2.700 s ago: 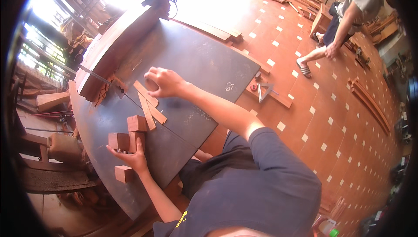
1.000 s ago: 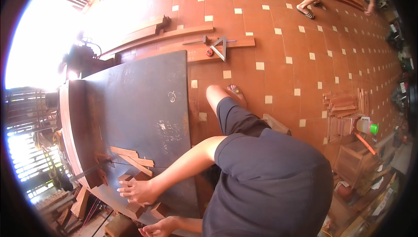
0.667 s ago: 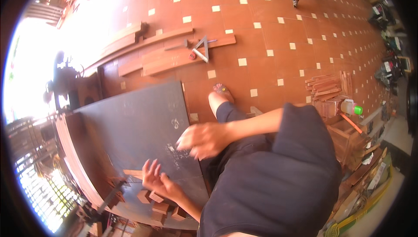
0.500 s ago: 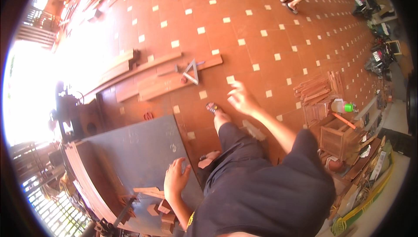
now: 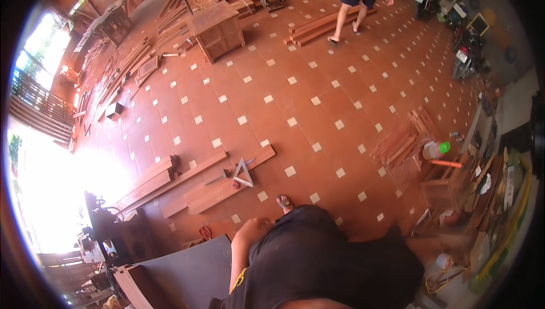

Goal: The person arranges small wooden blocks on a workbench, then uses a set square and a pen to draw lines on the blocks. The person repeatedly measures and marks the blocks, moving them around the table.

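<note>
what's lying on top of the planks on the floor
A metal triangle square lies across the long planks on the tiled floor. The planks hide whatever lies beneath them.

The floor of square terracotta tiles [image 5: 272, 82] with small pale inset squares looks smooth and faintly glossy where daylight falls near its left edge. The long reddish-brown wooden planks [image 5: 193, 187] lying on it are sawn, matt and dry-looking. On them rests a triangular grey metal square [image 5: 243, 174] with a dull sheen. The dark grey flat worktop [image 5: 187, 275] at the lower edge is matt and smooth, trimmed with reddish wood. The person's black cloth shirt [image 5: 329, 263] is soft and matt. The unpainted wooden cabinet [image 5: 218, 28] looks raw.
</note>
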`<action>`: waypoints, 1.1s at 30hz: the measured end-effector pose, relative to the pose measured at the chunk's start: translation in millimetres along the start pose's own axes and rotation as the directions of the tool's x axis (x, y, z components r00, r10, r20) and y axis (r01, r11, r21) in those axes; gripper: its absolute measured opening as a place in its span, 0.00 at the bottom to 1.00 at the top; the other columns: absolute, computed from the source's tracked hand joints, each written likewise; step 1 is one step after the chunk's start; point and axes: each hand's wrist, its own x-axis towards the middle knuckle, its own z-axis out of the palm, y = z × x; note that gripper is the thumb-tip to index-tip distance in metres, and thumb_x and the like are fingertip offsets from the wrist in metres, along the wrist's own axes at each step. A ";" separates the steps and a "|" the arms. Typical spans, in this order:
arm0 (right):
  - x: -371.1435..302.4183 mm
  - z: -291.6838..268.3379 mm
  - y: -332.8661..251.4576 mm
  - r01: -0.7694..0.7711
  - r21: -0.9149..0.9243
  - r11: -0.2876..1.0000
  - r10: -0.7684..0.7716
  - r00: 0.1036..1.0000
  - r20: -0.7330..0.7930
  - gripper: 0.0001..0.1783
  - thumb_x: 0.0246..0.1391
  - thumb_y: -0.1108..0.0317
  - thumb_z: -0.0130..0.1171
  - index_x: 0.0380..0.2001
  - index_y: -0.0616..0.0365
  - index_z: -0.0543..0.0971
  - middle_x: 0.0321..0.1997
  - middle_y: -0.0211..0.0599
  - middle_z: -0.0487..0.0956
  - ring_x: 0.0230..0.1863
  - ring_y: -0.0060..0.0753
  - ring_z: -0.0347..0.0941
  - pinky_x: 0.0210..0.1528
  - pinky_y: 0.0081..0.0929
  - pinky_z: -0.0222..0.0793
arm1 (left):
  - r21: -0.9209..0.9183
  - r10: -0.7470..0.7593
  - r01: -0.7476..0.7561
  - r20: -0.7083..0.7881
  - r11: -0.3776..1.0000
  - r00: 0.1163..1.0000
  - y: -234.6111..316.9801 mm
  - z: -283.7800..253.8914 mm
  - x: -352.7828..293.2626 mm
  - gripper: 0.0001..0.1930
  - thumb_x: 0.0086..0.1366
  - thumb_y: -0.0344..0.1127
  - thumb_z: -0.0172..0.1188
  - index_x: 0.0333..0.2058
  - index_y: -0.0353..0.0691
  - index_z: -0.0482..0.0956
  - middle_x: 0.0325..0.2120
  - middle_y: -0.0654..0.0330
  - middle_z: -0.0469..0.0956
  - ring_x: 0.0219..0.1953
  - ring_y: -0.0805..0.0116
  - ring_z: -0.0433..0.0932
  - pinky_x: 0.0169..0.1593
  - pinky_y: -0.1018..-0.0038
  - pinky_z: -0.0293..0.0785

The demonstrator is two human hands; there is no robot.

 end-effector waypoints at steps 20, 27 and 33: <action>28.1 -97.6 -327.6 0.792 0.369 0.487 -0.380 0.572 -0.727 0.04 0.63 0.68 0.56 0.35 0.54 0.79 0.28 0.26 0.79 0.29 0.18 0.75 0.34 0.22 0.72 | -0.042 0.550 -0.558 0.247 0.829 0.798 -0.6 -186.5 87.4 0.10 0.63 0.32 0.66 0.43 0.39 0.87 0.40 0.55 0.87 0.44 0.61 0.85 0.50 0.67 0.79; 76.2 56.2 -235.1 0.121 0.355 0.927 -0.010 0.954 -0.299 0.08 0.60 0.65 0.56 0.40 0.55 0.79 0.37 0.36 0.81 0.40 0.36 0.79 0.39 0.39 0.74 | -0.015 0.463 -0.488 0.340 0.873 0.818 26.1 -241.0 166.6 0.11 0.63 0.31 0.65 0.44 0.39 0.86 0.41 0.54 0.86 0.45 0.61 0.85 0.51 0.67 0.79; 85.3 13.3 -276.5 0.018 0.324 0.946 0.054 0.976 -0.212 0.09 0.59 0.65 0.56 0.38 0.58 0.79 0.36 0.39 0.82 0.38 0.38 0.79 0.38 0.39 0.74 | 0.082 0.440 -0.505 0.385 0.859 0.811 88.1 -311.3 263.3 0.08 0.61 0.30 0.64 0.39 0.38 0.86 0.41 0.52 0.85 0.45 0.56 0.85 0.51 0.65 0.79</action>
